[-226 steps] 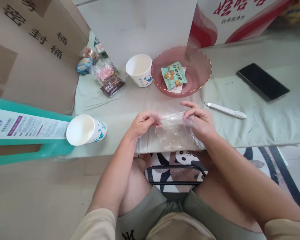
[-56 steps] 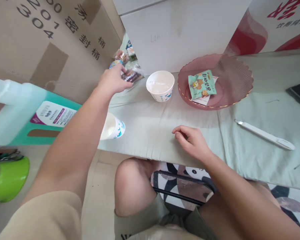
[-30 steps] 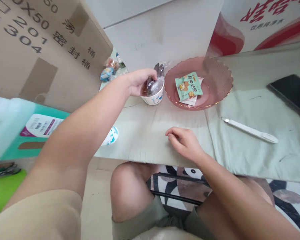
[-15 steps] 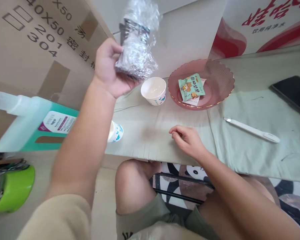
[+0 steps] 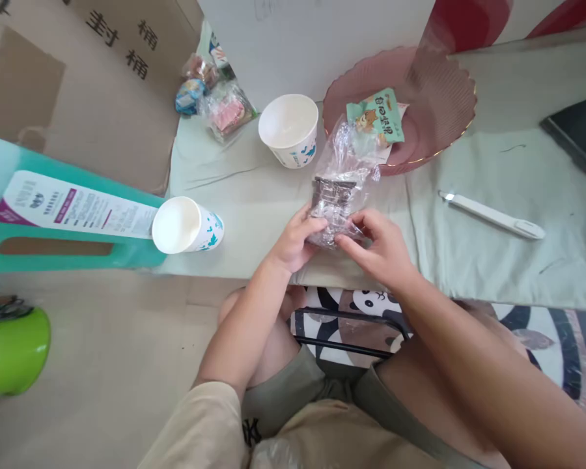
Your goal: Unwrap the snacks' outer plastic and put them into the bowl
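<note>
While our left hand (image 5: 293, 244) and right hand (image 5: 383, 247) clamp a brown rectangular plastic-wrapped packet (image 5: 334, 195), pale-green cloth (image 5: 244, 257) ends close by.

The one camera rides on the head, facing forward and down, fairly near the wrapped packet (image 5: 336, 193) at frame centre

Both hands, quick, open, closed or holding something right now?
Left hand: closed on the clear plastic bag around a dark packet.
Right hand: closed, pinching that bag's near end.
</note>
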Available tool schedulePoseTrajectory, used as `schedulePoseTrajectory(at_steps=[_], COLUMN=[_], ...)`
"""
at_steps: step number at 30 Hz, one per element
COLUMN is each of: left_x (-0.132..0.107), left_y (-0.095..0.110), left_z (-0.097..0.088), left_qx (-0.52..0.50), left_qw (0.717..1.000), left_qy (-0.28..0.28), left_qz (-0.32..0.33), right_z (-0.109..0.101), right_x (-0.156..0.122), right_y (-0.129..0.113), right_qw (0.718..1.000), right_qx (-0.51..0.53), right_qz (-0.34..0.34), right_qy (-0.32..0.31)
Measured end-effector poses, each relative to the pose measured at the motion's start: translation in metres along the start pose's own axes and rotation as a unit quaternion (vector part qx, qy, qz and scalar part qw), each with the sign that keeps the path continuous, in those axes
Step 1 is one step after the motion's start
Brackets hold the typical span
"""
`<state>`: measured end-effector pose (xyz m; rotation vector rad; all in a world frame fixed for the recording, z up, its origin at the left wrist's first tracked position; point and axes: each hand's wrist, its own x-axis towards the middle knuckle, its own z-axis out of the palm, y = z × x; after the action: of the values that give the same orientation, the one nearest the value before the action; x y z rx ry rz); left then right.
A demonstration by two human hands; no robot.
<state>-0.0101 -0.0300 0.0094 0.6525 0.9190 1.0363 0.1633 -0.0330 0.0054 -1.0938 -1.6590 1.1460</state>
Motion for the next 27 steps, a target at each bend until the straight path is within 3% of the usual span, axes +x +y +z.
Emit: schedulePoseTrajectory(at_steps=[5,7,12,17,19,21,24,27], left_x=[0.001,0.002,0.005,0.007,0.006,0.005,0.006,0.010], left_y=[0.008,0.009,0.005,0.007,0.010,0.013,0.014,0.012], left_z=[-0.016,-0.022,-0.027,-0.026,-0.027,-0.028,-0.028,-0.024], left_qx=[0.150,0.211,0.247,0.291,0.313,0.322,0.294,0.241], left_qw=[0.987,0.973,0.961,0.946,0.940,0.939,0.949,0.964], left_qy=[-0.049,-0.095,-0.128,-0.100,-0.066,-0.026,0.016,0.041], left_qz=[0.017,0.017,0.002,0.103,0.115,0.116,0.110,0.101], right_z=[0.000,0.000,0.004,0.002,-0.010,-0.031,-0.073,-0.114], right_x=[0.011,0.016,0.019,0.013,0.009,0.005,-0.003,-0.009], right_y=[0.008,0.011,0.011,0.001,-0.003,0.000,0.020,0.048], right_qw=[0.987,0.985,0.999,0.996,0.996,0.987,0.929,0.872], right_qx=[0.138,0.156,0.040,-0.038,-0.069,-0.141,-0.305,-0.425], right_qz=[0.044,0.045,-0.028,-0.065,-0.058,-0.044,-0.010,0.055], right_qy=[0.072,0.053,0.002,-0.040,-0.019,0.070,0.211,0.239])
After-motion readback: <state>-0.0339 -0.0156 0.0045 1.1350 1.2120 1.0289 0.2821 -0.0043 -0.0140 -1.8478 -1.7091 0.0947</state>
